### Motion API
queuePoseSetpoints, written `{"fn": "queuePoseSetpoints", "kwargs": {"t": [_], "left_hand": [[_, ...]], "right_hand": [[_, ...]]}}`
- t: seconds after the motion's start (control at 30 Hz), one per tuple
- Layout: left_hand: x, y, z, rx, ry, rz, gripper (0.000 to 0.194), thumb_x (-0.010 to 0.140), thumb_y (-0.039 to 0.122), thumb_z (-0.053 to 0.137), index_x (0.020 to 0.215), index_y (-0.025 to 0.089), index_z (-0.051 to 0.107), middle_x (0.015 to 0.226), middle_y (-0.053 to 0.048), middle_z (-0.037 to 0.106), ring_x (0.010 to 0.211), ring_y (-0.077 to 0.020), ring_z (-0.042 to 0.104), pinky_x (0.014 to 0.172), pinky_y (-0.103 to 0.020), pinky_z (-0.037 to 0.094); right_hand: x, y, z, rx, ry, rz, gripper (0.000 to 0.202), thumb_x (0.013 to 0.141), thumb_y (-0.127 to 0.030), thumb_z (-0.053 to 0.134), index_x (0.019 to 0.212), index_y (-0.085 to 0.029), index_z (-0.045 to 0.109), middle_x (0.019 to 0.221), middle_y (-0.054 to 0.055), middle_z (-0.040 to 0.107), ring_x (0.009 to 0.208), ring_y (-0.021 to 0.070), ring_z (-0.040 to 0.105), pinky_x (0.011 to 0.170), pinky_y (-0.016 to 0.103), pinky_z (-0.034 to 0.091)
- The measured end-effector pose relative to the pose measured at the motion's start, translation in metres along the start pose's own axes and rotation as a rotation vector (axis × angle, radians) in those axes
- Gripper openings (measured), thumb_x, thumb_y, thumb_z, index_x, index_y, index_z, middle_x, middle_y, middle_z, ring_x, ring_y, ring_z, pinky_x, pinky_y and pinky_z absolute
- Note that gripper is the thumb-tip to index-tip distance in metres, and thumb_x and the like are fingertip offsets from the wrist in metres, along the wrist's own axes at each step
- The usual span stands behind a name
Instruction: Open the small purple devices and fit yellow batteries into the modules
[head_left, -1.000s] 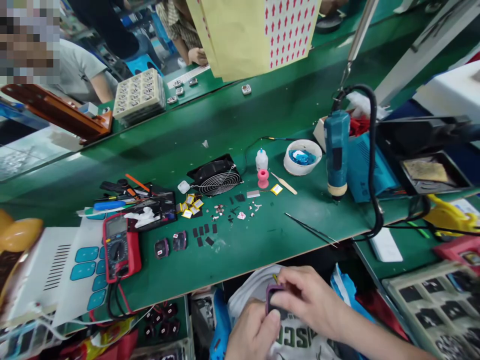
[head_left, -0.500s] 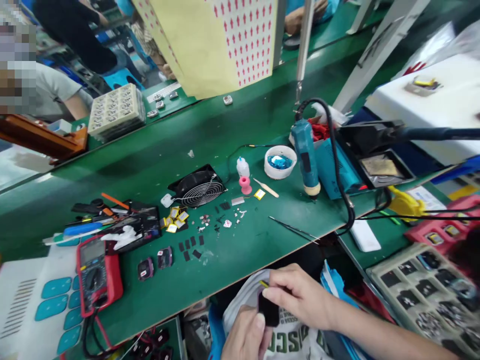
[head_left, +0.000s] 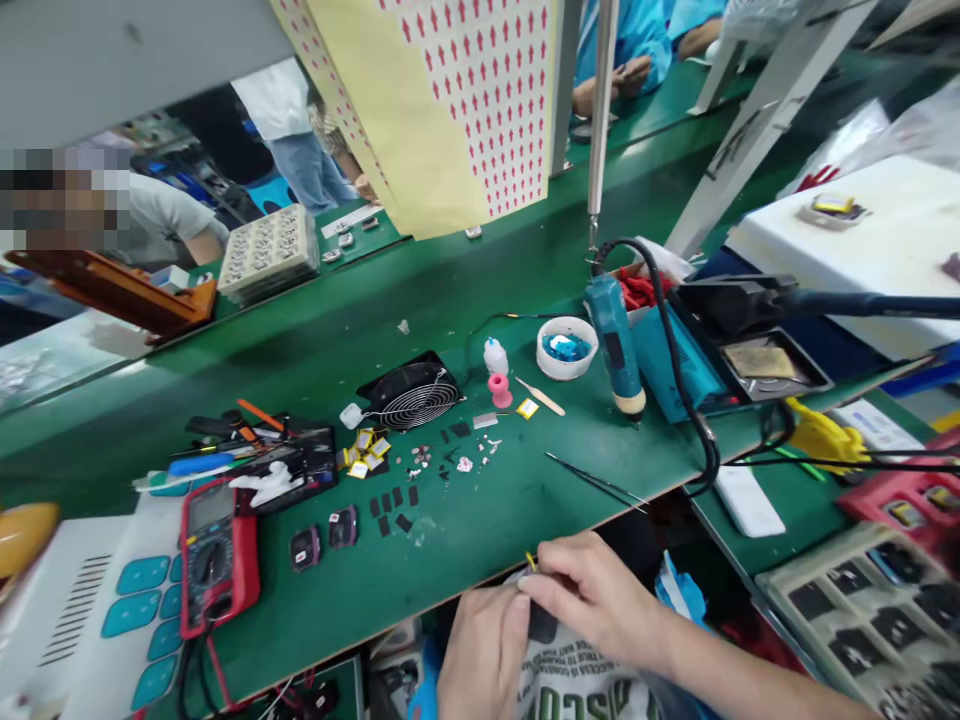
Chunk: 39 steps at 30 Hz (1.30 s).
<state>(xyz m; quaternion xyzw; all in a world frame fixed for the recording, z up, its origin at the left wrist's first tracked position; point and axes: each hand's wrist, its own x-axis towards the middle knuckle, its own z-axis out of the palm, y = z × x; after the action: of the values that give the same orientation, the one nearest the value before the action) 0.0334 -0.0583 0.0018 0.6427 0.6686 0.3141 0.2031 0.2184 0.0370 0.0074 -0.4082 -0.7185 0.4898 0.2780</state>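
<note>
Close to my body, just below the bench edge, my left hand (head_left: 484, 640) is closed on a small dark rounded-square case (head_left: 543, 624). My right hand (head_left: 600, 600) meets it from the other side, its thumb and fingers pinched at the upper end of the case. A yellow tip (head_left: 531, 561) sticks up between the two hands; its kind is too small to tell. My fingers hide most of the case. Nearest on the bench are black tweezers (head_left: 596, 481). Farther left lie two similar dark cases (head_left: 343, 526) and several black pads (head_left: 386, 503).
A blue electric screwdriver (head_left: 616, 345) hangs at the right, near a white bowl (head_left: 566, 350). A fan (head_left: 412, 390), yellow-edged battery cells (head_left: 366, 452) and a red multimeter (head_left: 217, 560) occupy the bench. A parts tray (head_left: 840, 600) stands at lower right. Other people sit across the bench.
The view has shifted, so the bench things appear lower and farther right. My hands have drawn closer together over the case, covering more of it, and the yellow tip now points up.
</note>
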Motion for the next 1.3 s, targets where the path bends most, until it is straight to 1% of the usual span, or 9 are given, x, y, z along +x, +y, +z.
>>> {"fn": "queuePoseSetpoints", "kwargs": {"t": [0.17,0.3,0.43,0.53,0.67,0.77,0.97,1.13,1.3], "left_hand": [[0.01,-0.001,-0.005,-0.039,-0.012,-0.105,0.078,0.133,0.062,0.033,0.104,0.037,0.101,0.097,-0.009,0.102,0.09,-0.0346,0.097,0.088,-0.043,0.084],[0.03,-0.01,-0.017,-0.044,0.001,0.023,0.048,0.122,0.072,0.07,0.114,0.034,0.098,0.089,-0.003,0.097,0.067,-0.0279,0.091,0.065,-0.036,0.081],[0.036,-0.013,-0.02,-0.076,0.1,0.109,0.035,0.111,0.047,0.093,0.144,0.036,0.098,0.119,-0.008,0.104,0.099,-0.0344,0.102,0.087,-0.041,0.089],[0.037,-0.012,-0.022,-0.323,0.003,-0.113,0.039,0.101,0.037,0.098,0.14,0.04,0.102,0.122,-0.008,0.105,0.107,-0.0365,0.102,0.098,-0.048,0.089],[0.042,-0.007,-0.03,-0.933,-0.095,-0.674,0.054,0.082,0.067,0.117,0.125,0.036,0.106,0.126,-0.011,0.106,0.108,-0.0316,0.1,0.103,-0.042,0.086],[0.045,-0.002,-0.032,-1.262,-0.118,-0.899,0.063,0.072,0.075,0.123,0.117,0.034,0.106,0.12,-0.009,0.105,0.099,-0.0235,0.098,0.095,-0.032,0.082],[0.043,0.001,-0.026,-1.473,-0.17,-0.944,0.058,0.075,0.065,0.125,0.114,0.028,0.104,0.102,-0.006,0.103,0.09,-0.0225,0.098,0.092,-0.03,0.082],[0.038,-0.008,-0.023,-1.476,-0.214,-0.929,0.06,0.08,0.062,0.124,0.127,0.03,0.103,0.114,-0.007,0.106,0.101,-0.0254,0.102,0.094,-0.033,0.082],[0.037,-0.021,-0.02,-1.229,-0.196,-0.918,0.075,0.078,0.081,0.117,0.132,0.031,0.101,0.12,-0.007,0.105,0.111,-0.0346,0.102,0.1,-0.045,0.083]], "right_hand": [[0.01,-0.004,0.0,-0.007,-0.006,-0.041,0.074,0.131,-0.076,0.043,0.071,-0.034,0.037,0.058,-0.006,0.046,0.052,0.0214,0.049,0.056,0.041,0.037],[0.016,0.004,0.007,-0.066,0.102,-0.058,0.077,0.134,-0.076,0.039,0.071,-0.032,0.045,0.056,-0.004,0.058,0.047,0.0202,0.053,0.052,0.039,0.037],[0.018,0.006,0.012,-0.117,0.169,-0.117,0.067,0.135,-0.058,0.05,0.074,-0.032,0.056,0.058,-0.005,0.068,0.044,0.0189,0.061,0.048,0.036,0.043],[0.014,0.0,0.005,-0.131,0.208,-0.155,0.061,0.135,-0.058,0.05,0.082,-0.033,0.062,0.064,-0.004,0.072,0.048,0.0212,0.07,0.047,0.036,0.053],[0.007,-0.003,-0.007,-0.148,0.256,-0.301,0.043,0.132,-0.07,0.057,0.128,-0.033,0.076,0.107,0.008,0.091,0.089,0.0329,0.096,0.076,0.041,0.084],[0.001,0.004,-0.007,-0.155,0.211,-0.39,0.04,0.13,-0.066,0.065,0.155,-0.035,0.074,0.128,0.013,0.095,0.111,0.037,0.1,0.095,0.043,0.09],[-0.006,0.013,0.004,-0.059,0.188,-0.369,0.041,0.124,-0.038,0.075,0.165,-0.044,0.074,0.135,0.009,0.098,0.113,0.0351,0.102,0.1,0.04,0.09],[-0.004,0.01,-0.005,-0.031,0.221,-0.297,0.032,0.122,-0.025,0.073,0.146,-0.043,0.082,0.117,0.001,0.101,0.094,0.0293,0.102,0.086,0.031,0.088],[0.006,0.019,-0.007,-0.081,0.267,-0.264,0.023,0.118,-0.018,0.077,0.123,-0.036,0.089,0.104,-0.001,0.102,0.08,0.0282,0.099,0.077,0.032,0.087]]}}
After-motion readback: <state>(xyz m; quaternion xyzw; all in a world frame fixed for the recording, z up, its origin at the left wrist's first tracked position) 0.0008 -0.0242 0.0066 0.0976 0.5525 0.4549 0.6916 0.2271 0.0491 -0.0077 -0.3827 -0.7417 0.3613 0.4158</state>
